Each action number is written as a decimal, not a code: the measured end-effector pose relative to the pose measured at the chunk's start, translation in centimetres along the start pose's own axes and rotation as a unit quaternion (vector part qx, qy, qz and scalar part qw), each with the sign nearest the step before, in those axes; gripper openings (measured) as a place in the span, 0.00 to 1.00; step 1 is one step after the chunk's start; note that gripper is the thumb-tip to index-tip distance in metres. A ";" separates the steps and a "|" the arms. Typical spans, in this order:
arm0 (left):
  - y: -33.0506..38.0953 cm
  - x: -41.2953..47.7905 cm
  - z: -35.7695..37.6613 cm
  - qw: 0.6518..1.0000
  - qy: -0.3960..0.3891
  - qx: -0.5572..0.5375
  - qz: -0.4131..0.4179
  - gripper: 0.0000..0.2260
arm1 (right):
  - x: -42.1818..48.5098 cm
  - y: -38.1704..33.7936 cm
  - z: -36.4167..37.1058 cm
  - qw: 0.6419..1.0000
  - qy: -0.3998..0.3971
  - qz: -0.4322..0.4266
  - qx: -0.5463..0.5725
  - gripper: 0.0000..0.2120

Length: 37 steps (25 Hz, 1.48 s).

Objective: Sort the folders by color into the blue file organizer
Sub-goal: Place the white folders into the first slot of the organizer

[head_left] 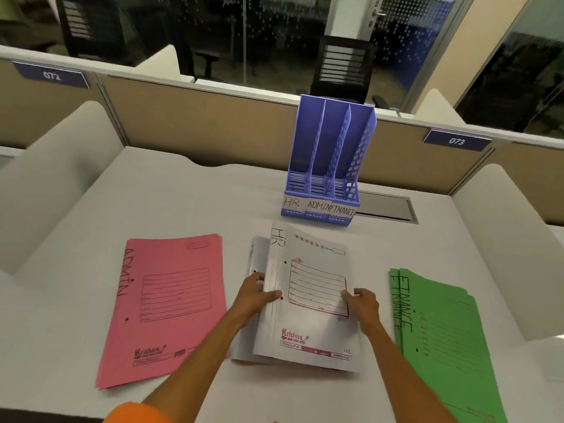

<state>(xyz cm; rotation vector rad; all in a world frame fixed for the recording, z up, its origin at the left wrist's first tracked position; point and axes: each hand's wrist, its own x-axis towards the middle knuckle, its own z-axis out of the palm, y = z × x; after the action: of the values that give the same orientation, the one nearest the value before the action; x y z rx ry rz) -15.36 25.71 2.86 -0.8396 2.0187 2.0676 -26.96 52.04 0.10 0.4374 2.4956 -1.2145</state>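
A stack of white folders (308, 328) marked HR lies in the middle of the desk. My left hand (254, 296) grips its left spine edge and my right hand (361, 303) grips its right edge; the top folders are lifted slightly off a lower white one. A pile of pink folders (164, 306) marked ADMIN lies to the left, and green folders (442, 337) marked FINANCE lie to the right. The blue file organizer (328, 166) stands upright behind them, its three slots labelled HR, ADMIN and FINANCE, with nothing in them.
A grey cable hatch (386, 206) is set into the white desk (189, 203) right of the organizer. Beige partition panels (198, 117) and curved white dividers (58, 166) enclose the desk on three sides. Black chairs stand beyond the partition.
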 end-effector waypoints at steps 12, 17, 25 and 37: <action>-2.6 1.0 -1.1 0.967 0.126 0.221 0.005 0.22 | -0.2 -0.5 3.5 0.999 -0.006 -0.032 -0.021 0.20; -2.0 0.6 -0.8 0.941 0.137 0.308 0.018 0.21 | 0.1 -0.3 4.1 0.996 0.016 -0.033 -0.085 0.17; -1.7 0.6 -1.7 0.886 0.179 0.413 0.113 0.26 | -1.5 -1.9 5.4 0.947 0.073 -0.178 -0.258 0.28; -2.6 1.1 -2.6 0.794 0.166 0.566 0.146 0.39 | -2.5 -2.0 6.3 0.934 0.040 -0.246 -0.255 0.32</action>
<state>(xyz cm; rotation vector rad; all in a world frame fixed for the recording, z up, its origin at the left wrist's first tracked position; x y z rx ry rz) -14.28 23.16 0.17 -0.6297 3.0531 0.4066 -24.50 45.51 -1.13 -0.2937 2.9524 -0.6366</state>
